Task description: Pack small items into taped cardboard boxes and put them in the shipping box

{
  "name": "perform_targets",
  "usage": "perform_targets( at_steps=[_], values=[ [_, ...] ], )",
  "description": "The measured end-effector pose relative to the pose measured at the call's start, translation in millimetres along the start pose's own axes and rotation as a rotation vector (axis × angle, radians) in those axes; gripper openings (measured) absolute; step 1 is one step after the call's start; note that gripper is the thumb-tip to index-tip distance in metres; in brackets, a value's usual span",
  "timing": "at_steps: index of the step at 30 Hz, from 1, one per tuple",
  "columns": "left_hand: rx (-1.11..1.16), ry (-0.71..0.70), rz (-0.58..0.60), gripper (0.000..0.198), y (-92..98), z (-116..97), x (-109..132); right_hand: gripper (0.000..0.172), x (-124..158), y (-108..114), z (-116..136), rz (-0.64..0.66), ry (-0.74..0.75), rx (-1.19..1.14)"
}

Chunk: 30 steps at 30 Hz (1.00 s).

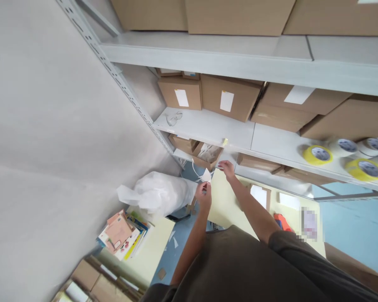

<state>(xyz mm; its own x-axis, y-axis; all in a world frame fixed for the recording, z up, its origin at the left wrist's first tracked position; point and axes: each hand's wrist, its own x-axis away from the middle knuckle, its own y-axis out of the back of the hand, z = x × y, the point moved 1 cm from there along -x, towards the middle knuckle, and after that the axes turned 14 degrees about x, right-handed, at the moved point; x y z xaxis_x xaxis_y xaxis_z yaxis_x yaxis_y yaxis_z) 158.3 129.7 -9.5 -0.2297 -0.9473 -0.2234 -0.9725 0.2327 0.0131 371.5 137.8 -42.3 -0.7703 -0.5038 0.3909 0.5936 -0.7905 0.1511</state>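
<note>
My left hand point(204, 193) is closed in a pinch on a small white piece of paper point(206, 176), held out low in front of me. My right hand point(227, 168) reaches farther forward, just beside the paper, with fingers curled near the edge of a low shelf; whether it holds anything is too small to tell. Both hands hover above the blue floor and a pale yellow sheet point(222, 201). An open cardboard box point(207, 154) with crumpled paper inside sits just beyond them.
Grey metal shelving point(208, 126) carries labelled cardboard boxes point(229, 98) and yellow and white tape rolls point(318, 154). A white plastic bag point(159, 193) lies by the wall at left. A stack of colourful books point(122, 235) rests on a yellow surface.
</note>
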Motion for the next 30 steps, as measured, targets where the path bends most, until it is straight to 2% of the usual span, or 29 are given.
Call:
perform_targets(
  at_steps=[3,6,8,11,13,14,16,18,19,21,22,24,27,30],
  values=[
    [-0.007,-0.114,0.149,0.029,-22.3,6,5,0.050,52,43,-19,0.190,0.062,-0.015],
    [-0.023,-0.229,0.347,0.024,-53.6,11,19,0.050,98,87,-38,0.237,0.034,-0.092],
    [-0.055,-0.288,0.466,0.019,-75.0,14,33,0.045,116,113,-49,0.183,0.014,-0.131],
    [-0.109,-0.321,0.660,0.015,-102.6,20,59,0.039,127,149,-70,-0.002,-0.003,-0.178],
    [-0.110,-0.297,0.808,0.027,-116.6,25,75,0.037,129,172,-85,-0.139,-0.037,-0.241],
    [-0.102,-0.258,0.843,0.034,-122.4,28,82,0.036,130,182,-93,-0.186,-0.060,-0.279],
    [-0.087,-0.091,0.798,0.043,-132.2,36,94,0.035,134,199,-108,-0.234,-0.104,-0.350],
    [-0.078,0.157,0.714,0.045,-141.5,46,102,0.035,139,213,-121,-0.239,-0.136,-0.399],
    [-0.070,0.278,0.710,0.045,-146.4,52,107,0.035,142,219,-127,-0.237,-0.145,-0.412],
    [-0.055,0.454,0.779,0.044,-156.7,64,115,0.035,147,229,-140,-0.232,-0.156,-0.409],
    [-0.057,0.498,0.822,0.042,-161.5,69,119,0.036,149,234,-147,-0.236,-0.159,-0.388],
    [-0.104,0.517,0.873,0.037,-170.0,77,128,0.036,150,244,-161,-0.264,-0.166,-0.303],
    [-0.246,0.476,0.900,0.030,-179.6,85,144,0.035,147,256,-183,-0.327,-0.197,-0.105],
    [-0.417,0.441,0.913,0.030,-186.8,89,159,0.028,140,263,-201,-0.367,-0.214,0.120]
  ],
)
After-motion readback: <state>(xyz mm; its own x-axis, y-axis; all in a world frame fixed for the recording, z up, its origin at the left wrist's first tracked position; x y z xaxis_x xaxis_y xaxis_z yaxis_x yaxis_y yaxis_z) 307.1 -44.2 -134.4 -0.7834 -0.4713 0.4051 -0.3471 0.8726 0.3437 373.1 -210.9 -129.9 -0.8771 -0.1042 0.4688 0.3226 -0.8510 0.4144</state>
